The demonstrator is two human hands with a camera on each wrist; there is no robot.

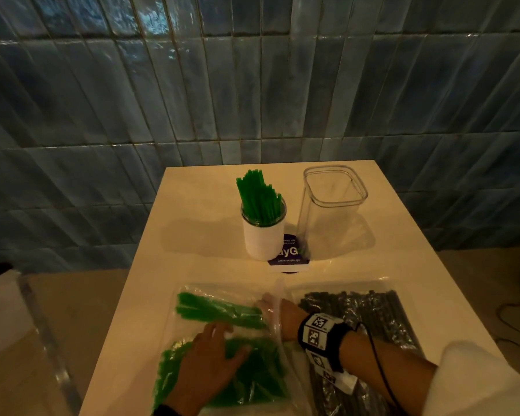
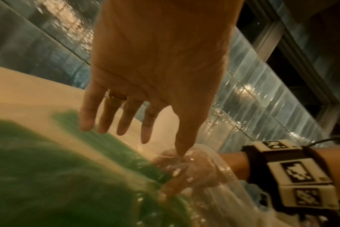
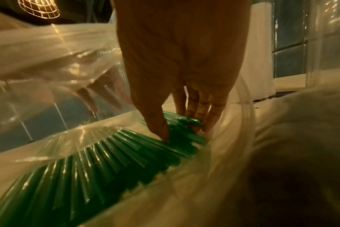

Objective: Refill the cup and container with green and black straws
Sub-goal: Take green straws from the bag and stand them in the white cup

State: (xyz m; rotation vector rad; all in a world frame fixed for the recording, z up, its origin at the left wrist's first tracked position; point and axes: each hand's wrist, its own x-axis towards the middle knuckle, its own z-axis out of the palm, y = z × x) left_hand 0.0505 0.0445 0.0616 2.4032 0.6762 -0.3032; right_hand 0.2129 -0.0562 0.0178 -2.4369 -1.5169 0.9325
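The green straws (image 3: pixel 111 155) lie lengthwise across the lower left of the head view, inside a clear bag (image 1: pixel 192 291). Their near ends are pinched by the right hand (image 3: pixel 184 76) (reached into the bag's mouth); the left hand (image 1: pixel 206 360) is spread flat on top. The cup (image 1: pixel 263 235) stands above, at frame centre.

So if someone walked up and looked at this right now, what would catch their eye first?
Probably the bright green straws fanning out of the white cup mid-table, beside the empty clear container. Nearer, the right hand reaches inside a clear bag and pinches a bundle of green straws, while the left hand rests flat on top. A bag of black straws lies to the right.
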